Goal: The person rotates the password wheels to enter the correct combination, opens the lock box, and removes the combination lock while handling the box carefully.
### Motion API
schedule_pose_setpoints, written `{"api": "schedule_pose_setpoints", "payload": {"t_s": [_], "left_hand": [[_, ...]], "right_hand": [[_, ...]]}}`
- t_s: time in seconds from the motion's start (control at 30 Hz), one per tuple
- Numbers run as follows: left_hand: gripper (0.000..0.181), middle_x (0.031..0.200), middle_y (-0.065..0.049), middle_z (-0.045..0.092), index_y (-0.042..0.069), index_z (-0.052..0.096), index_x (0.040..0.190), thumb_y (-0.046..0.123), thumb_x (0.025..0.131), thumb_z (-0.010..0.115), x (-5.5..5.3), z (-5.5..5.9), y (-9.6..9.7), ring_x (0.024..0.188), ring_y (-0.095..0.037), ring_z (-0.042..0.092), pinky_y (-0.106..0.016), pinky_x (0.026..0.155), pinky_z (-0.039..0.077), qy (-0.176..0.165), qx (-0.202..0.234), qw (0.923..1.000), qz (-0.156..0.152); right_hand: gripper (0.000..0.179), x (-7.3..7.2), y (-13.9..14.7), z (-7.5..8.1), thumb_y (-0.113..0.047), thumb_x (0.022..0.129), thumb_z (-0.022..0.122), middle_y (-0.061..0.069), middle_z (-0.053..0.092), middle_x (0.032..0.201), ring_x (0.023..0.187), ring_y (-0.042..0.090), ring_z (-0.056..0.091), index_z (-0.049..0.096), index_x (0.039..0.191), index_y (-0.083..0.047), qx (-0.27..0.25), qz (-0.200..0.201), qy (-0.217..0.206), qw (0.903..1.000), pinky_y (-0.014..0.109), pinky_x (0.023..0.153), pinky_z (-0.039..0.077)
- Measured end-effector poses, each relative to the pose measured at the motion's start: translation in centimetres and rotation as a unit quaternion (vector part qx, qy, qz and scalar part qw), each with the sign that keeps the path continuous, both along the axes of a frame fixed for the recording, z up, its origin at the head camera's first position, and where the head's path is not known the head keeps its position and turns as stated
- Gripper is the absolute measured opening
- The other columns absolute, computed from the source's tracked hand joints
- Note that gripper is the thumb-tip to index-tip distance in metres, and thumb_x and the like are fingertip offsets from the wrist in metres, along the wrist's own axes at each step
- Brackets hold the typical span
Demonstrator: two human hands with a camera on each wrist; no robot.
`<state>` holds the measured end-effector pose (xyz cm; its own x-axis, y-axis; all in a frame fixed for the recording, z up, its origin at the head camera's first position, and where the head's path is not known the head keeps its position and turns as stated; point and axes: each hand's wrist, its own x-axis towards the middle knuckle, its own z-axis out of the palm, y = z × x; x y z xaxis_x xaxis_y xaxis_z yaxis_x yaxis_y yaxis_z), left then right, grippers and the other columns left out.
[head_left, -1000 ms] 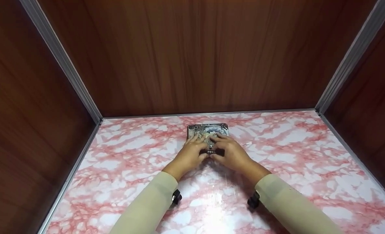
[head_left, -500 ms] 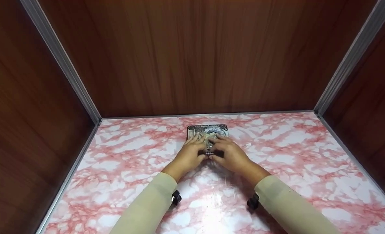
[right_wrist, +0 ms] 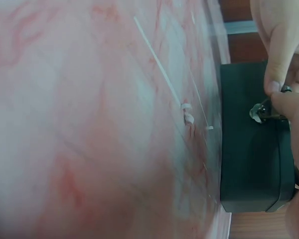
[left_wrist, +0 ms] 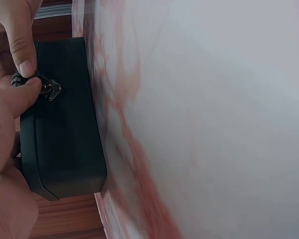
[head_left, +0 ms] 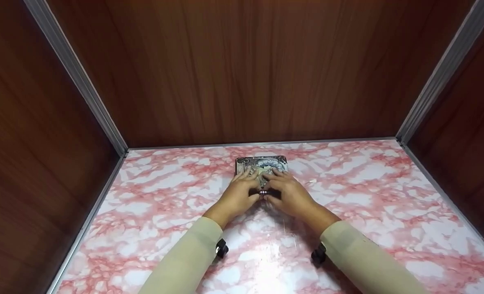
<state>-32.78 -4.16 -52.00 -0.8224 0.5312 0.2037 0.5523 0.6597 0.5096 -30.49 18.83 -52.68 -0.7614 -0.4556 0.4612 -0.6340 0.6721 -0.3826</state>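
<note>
A small dark box [left_wrist: 65,134] with a patterned lid [head_left: 262,160] sits on the table in front of both hands. On its near side is a metal clasp [left_wrist: 52,89], and a small combination padlock [left_wrist: 17,79] with ridged dials hangs there. My left hand [head_left: 235,198] pinches the padlock from the left, its fingers spread over the lid. From the right, my right hand [head_left: 294,197] pinches it too, thumb and index finger close to the left thumb. In the right wrist view the fingers cover most of the padlock beside the clasp [right_wrist: 257,113].
The tabletop [head_left: 164,212] has a red and white marbled surface with a bright glare near the front. Brown wood-grain panels [head_left: 242,73] with grey metal edging rise at the back and both sides. Thin white streaks [right_wrist: 157,59] mark the table near the box.
Fingers and thumbs shift slightly at the padlock, so its row of dials shows a little differently between them. Box and arms stay in place.
</note>
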Motion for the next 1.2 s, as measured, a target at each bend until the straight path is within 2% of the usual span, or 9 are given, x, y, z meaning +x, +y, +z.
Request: {"api": "schedule_pose_setpoints", "payload": {"t_s": [0.17, 0.3, 0.53, 0.77, 1.0, 1.2], "left_hand": [[0.012, 0.176, -0.012, 0.05, 0.012, 0.083, 0.111, 0.017, 0.101, 0.08, 0.05, 0.0, 0.0, 0.174, -0.041, 0.033, -0.055, 0.147, 0.019, 0.011, 0.014, 0.9998, -0.006], [0.012, 0.176, -0.011, 0.049, 0.013, 0.083, 0.11, 0.016, 0.098, 0.082, 0.03, 0.17, 0.14, 0.174, -0.041, 0.031, -0.056, 0.147, 0.018, -0.003, 0.028, 0.9996, -0.002], [0.01, 0.178, -0.008, 0.047, 0.013, 0.082, 0.11, 0.017, 0.1, 0.082, -0.08, 0.23, 0.31, 0.175, -0.038, 0.03, -0.056, 0.148, 0.015, -0.015, 0.023, 0.9996, 0.01], [0.011, 0.177, -0.006, 0.047, 0.013, 0.084, 0.11, 0.018, 0.099, 0.084, -0.21, 0.06, 0.18, 0.175, -0.037, 0.03, -0.057, 0.147, 0.016, -0.029, 0.045, 0.9985, 0.013], [0.012, 0.175, -0.009, 0.051, 0.012, 0.084, 0.108, 0.017, 0.098, 0.085, -0.17, -0.1, 0.06, 0.174, -0.039, 0.033, -0.059, 0.146, 0.02, -0.011, 0.05, 0.9987, 0.006], [0.013, 0.176, -0.009, 0.05, 0.012, 0.084, 0.107, 0.022, 0.099, 0.085, -0.2, -0.05, 0.2, 0.173, -0.04, 0.033, -0.059, 0.146, 0.019, -0.006, 0.041, 0.9991, 0.008]], "right_hand": [[0.021, 0.07, 0.1, -0.03, -0.012, 0.093, 0.091, 0.016, 0.069, 0.16, 0.156, 0.053, 0.056, 0.082, 0.113, -0.013, -0.003, 0.005, 0.007, 1.0, 0.084, 0.13, 0.033], [0.021, 0.04, 0.18, -0.02, -0.012, 0.093, 0.091, 0.013, 0.068, 0.161, 0.157, 0.052, 0.056, 0.082, 0.111, -0.014, -0.002, 0.001, 0.007, 1.0, 0.082, 0.132, 0.031], [0.019, -0.01, 0.23, 0.1, -0.016, 0.095, 0.09, 0.012, 0.067, 0.162, 0.158, 0.051, 0.055, 0.082, 0.112, -0.014, 0.005, 0.0, 0.004, 1.0, 0.082, 0.133, 0.029], [0.015, 0.09, 0.25, 0.35, -0.019, 0.098, 0.088, 0.01, 0.064, 0.166, 0.161, 0.048, 0.052, 0.082, 0.111, -0.014, 0.007, 0.0, -0.019, 0.9998, 0.081, 0.137, 0.022], [0.024, -0.05, 0.18, 0.09, -0.019, 0.098, 0.088, 0.009, 0.064, 0.167, 0.16, 0.048, 0.053, 0.08, 0.12, -0.015, 0.016, -0.004, -0.011, 0.9998, 0.082, 0.134, 0.028], [0.019, -0.05, 0.15, 0.28, -0.018, 0.098, 0.089, 0.008, 0.064, 0.166, 0.16, 0.048, 0.053, 0.078, 0.113, -0.016, 0.023, -0.008, -0.016, 0.9996, 0.082, 0.134, 0.028]]}}
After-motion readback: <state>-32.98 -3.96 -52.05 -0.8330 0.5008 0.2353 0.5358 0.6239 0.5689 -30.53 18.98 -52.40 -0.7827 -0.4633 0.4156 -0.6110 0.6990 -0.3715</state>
